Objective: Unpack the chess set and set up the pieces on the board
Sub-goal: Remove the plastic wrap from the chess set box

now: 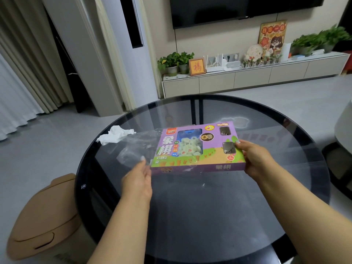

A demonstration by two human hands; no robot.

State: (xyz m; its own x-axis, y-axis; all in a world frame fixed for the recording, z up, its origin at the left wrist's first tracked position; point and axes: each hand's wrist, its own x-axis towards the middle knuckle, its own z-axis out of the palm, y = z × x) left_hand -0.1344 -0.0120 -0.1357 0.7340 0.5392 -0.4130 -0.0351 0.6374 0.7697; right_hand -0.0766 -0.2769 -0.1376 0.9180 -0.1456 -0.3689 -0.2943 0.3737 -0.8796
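Head view
Box: purple chess set box (198, 147), centre of frame, held above the round glass table (209, 216).
My right hand (255, 159): grips the box's right end, thumb on top.
My left hand (138, 178): fingers nearly straight, pinching clear plastic wrap (133, 149) at the box's left end.
Upper left of table: crumpled white tissue (114, 137).

Purple xiangqi box (198, 147) held over glass table (209, 216), right grip (253, 159) clasping, left grip (138, 176) pinching clear wrap (131, 149).
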